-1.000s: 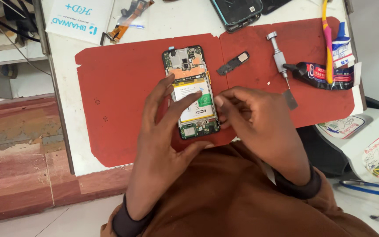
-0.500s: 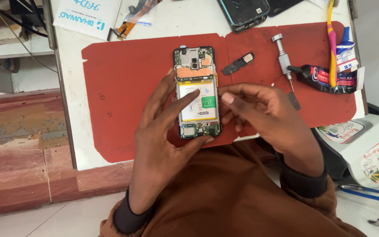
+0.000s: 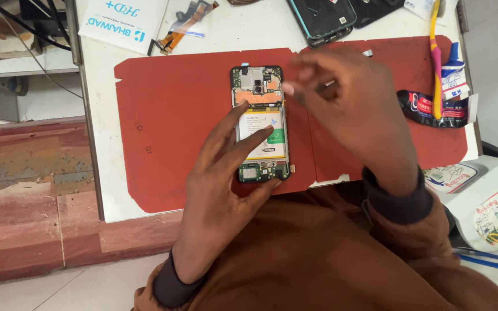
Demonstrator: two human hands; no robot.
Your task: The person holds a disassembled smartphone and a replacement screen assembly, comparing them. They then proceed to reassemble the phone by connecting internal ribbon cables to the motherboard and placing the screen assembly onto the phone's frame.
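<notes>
The opened phone (image 3: 260, 124) is lying on the mat (image 3: 168, 115) covering the bench (image 3: 105, 173), with a toothbrush (image 3: 434, 57) lying far right.

A red mat (image 3: 168, 115) covers the white worktop (image 3: 102, 144); the opened phone (image 3: 260, 124) shows a white-and-green battery (image 3: 263, 135); a yellow toothbrush (image 3: 433, 52) lies nearby.

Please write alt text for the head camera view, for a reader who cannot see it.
A person's left hand steadies an opened phone with bare battery and circuit board on a red mat, while the right hand hovers beside its top, fingers pinched. Tubes and a yellow toothbrush lie at the right.
</notes>
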